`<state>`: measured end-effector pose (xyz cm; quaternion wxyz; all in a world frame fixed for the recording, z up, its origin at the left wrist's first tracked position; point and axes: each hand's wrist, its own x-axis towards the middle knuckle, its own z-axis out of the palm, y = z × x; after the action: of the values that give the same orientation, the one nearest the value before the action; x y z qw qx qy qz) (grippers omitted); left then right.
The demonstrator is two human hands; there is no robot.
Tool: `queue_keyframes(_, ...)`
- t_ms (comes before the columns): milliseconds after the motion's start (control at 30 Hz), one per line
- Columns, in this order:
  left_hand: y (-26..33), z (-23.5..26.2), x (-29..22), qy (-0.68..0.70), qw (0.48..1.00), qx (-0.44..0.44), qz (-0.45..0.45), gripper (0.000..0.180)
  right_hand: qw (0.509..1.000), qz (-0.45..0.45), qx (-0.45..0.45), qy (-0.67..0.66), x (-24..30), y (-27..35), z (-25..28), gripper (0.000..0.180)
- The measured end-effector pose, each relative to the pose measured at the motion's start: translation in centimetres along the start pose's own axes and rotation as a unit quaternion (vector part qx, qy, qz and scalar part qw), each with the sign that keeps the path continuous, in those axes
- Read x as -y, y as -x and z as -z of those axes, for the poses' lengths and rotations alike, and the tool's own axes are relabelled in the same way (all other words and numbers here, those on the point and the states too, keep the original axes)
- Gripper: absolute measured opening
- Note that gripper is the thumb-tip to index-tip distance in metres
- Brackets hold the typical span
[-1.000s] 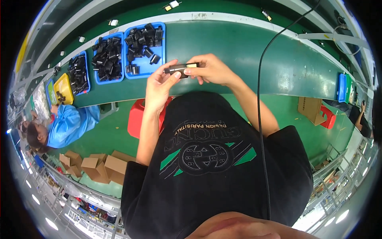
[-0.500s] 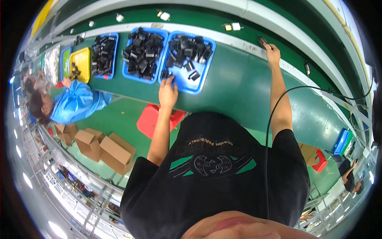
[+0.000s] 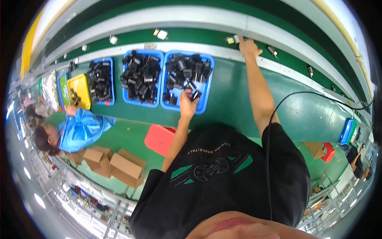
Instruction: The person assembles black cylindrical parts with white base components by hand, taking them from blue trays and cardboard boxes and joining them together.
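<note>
Over the front right part of the right-hand blue tray [image 3: 203, 104], my left hand [image 3: 188, 105] pinches a small black plastic housing [image 3: 195, 95]. More black housings [image 3: 187, 67] are heaped in the back of that tray, and a few lie loose near its front. My right hand [image 3: 250, 48] is stretched out to the green conveyor belt beyond the table. Its fingertips close on a small white-and-yellow part [image 3: 231, 40], whose right end they partly hide. Right of that hand, a black piece [image 3: 272, 51] lies on the belt.
More blue trays of black housings [image 3: 140, 77] stand to the left, then a yellow tray [image 3: 82, 84] beside a co-worker in a blue smock [image 3: 83, 129]. White parts [image 3: 160, 34] sit along the belt. A black cable [image 3: 294, 94] hangs across my right side. Below are a red stool [image 3: 159, 139] and cardboard boxes [image 3: 126, 167].
My right hand has let go of a black piece on the belt and moved left to the white-and-yellow part. My left hand has shifted right within the tray. The whole view has tilted.
</note>
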<state>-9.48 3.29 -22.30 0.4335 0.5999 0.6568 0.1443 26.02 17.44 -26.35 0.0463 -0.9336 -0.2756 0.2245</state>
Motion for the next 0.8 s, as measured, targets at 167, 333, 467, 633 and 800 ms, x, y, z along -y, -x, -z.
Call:
queue_keyframes(167, 1.4, 3.8, -2.1, 0.336, 0.935, 0.038, 0.109, 0.032, 0.960, 0.014, -0.073, -0.269, 1.3, -0.3, 0.2, 0.048)
queue_keyframes(333, 5.5, 7.9, -6.4, 0.415, 0.906, 0.041, 0.073, 0.036, 0.807, 0.153, 0.072, -0.567, 0.7, 9.9, 5.6, 0.034)
queue_keyframes(467, 8.5, 8.8, -10.9, 0.491, 0.871, 0.019, -0.010, 0.051, 0.734, 0.298, 0.301, -0.530, -3.4, 23.6, 11.6, 0.028)
queue_keyframes(633, 12.9, 8.2, -15.5, 0.577, 0.813, 0.059, -0.052, 0.036, 0.755, 0.467, 0.198, -0.415, -8.2, 31.7, 18.9, 0.029)
queue_keyframes(800, 17.3, 7.1, -18.8, 0.582, 0.804, 0.106, -0.065, 0.034, 0.783, 0.479, 0.140, -0.372, -12.5, 34.2, 22.2, 0.028)
